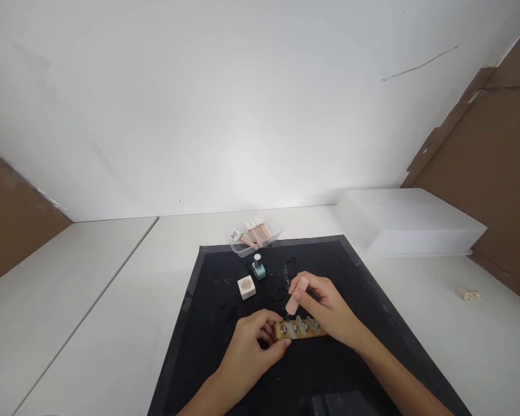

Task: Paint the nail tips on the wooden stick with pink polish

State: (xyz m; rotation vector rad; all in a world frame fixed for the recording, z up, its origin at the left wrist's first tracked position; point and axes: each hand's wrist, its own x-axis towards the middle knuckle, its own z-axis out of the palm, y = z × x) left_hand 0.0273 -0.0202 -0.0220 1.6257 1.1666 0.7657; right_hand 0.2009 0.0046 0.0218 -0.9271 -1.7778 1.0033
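A pale peach nail polish brush point(297, 296) is pinched in the fingers of my right hand point(325, 303), its dark tip pointing down at the near strip. That strip point(301, 329) is a tan bar with round metal studs and several translucent nail tips lying slantwise across it. My left hand point(255, 346) grips the strip's left end between thumb and fingers. Beyond my hands stand a white cube-shaped bottle point(247, 287) with a round tan mark on the face toward me, and a teal nail polish bottle point(259, 268) with a silver-topped dark cap.
A black mat point(216, 346) covers the middle of the white table point(121, 323). At its far edge, a clear tray point(242, 252) holds several peach-handled white bottles point(253, 231). A translucent white box point(411, 222) sits at back right, and a small cream object point(470, 294) lies on the right.
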